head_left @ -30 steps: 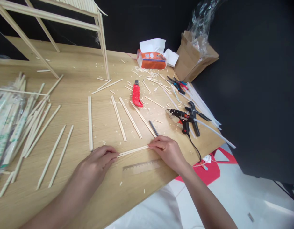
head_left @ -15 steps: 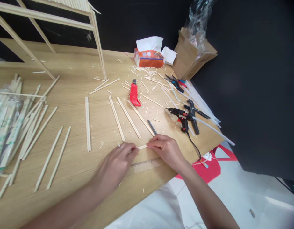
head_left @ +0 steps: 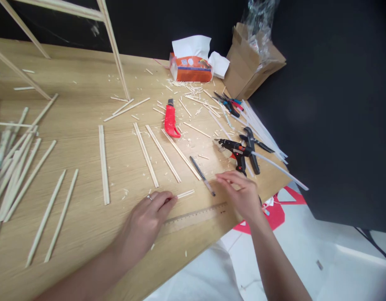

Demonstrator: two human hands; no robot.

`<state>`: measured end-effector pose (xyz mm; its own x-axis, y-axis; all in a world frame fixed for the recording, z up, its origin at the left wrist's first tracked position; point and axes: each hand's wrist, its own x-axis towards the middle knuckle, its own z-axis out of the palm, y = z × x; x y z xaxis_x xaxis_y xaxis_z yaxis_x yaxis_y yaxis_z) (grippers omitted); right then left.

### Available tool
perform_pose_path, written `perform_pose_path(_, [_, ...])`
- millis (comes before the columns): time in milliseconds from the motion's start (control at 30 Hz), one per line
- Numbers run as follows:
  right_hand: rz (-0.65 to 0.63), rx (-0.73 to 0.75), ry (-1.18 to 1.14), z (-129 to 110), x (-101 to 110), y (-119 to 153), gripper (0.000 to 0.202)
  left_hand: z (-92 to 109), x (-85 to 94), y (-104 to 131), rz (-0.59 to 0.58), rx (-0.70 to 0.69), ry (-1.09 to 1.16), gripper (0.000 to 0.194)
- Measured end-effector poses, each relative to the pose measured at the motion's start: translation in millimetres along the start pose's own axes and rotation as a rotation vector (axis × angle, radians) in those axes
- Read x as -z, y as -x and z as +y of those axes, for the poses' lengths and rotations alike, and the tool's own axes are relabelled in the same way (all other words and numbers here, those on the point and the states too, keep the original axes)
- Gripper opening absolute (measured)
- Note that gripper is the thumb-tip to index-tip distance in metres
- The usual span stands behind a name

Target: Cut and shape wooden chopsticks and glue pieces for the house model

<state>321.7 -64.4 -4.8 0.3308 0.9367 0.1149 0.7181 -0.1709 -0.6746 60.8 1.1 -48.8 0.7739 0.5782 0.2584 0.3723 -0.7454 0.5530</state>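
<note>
My left hand (head_left: 153,213) pinches the near end of a short pair of wooden sticks (head_left: 185,194) lying flat on the table. A clear ruler (head_left: 195,216) lies just below, partly hidden by that hand. My right hand (head_left: 239,192) hovers apart from the sticks, its thumb and fingertips drawn together, with nothing visible between them. Left of its fingertips lies a pen (head_left: 202,175). A black hot glue gun (head_left: 235,148) with a glue stick in its back rests just beyond my right hand. Longer paired sticks (head_left: 163,152) lie in a row above my left hand.
A red-handled cutter (head_left: 170,121) lies mid-table among wood scraps. Behind are pliers (head_left: 227,104), a tissue pack (head_left: 193,69) and a cardboard box (head_left: 247,62). Glue sticks (head_left: 264,129) lie at the right edge. A stick frame (head_left: 114,50) stands back left; loose sticks (head_left: 20,167) lie left.
My right hand has let go of the short sticks and moved right, uncovering the pen and more of the ruler. My left hand keeps its pinch. The view has shifted slightly.
</note>
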Motion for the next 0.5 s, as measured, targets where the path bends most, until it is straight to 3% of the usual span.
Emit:
perform_pose_path(133, [0.376, -0.228, 0.217, 40, 19, -3, 0.027, -1, -2.1, 1, 0.020, -0.016, -0.016, 0.036])
perform_pose_path(233, [0.484, -0.266, 0.320, 60, 22, -16, 0.046, -1, -1.7, 1, 0.010, -0.032, -0.042, 0.037])
perform_pose_path(333, [0.448, -0.229, 0.300, 67, 19, -32, 0.055, -1, -1.0, 1, 0.003, -0.070, -0.085, 0.036])
perform_pose_path(500, [0.273, -0.147, 0.298, 66, 17, -48, 0.040, 1, -0.3, -1, -0.017, -0.103, -0.176, 0.034])
